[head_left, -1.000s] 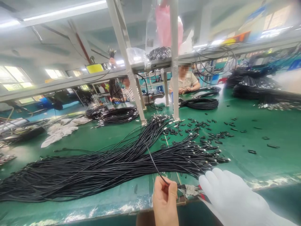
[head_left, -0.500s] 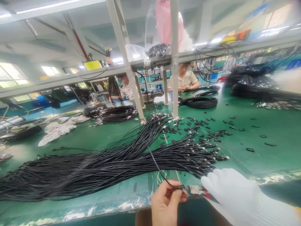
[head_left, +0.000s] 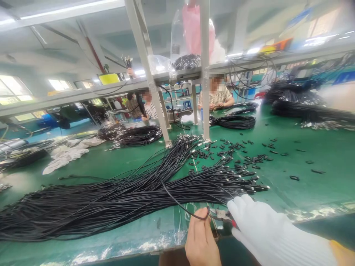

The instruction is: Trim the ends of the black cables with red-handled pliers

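My bare left hand (head_left: 202, 240) pinches the end of one thin black cable (head_left: 177, 201) at the table's near edge; the cable loops back into the big heap of black cables (head_left: 111, 201). My right hand (head_left: 266, 232), in a white glove, grips small pliers (head_left: 222, 215) with red handles, whose jaws meet the cable end right next to my left fingertips. The connector ends of the heap (head_left: 249, 183) lie just beyond the glove.
Small black caps (head_left: 244, 157) are scattered over the green table (head_left: 305, 184). White frame posts (head_left: 205, 74) rise from the middle. Coiled cable bundles (head_left: 235, 121) lie farther back, white cloths (head_left: 65, 155) at left. Two people sit at the far side.
My left hand has shifted slightly right and up with the cable end, and the gloved right hand has moved left, bringing the pliers onto the cable end. The cable loop now sags lower.
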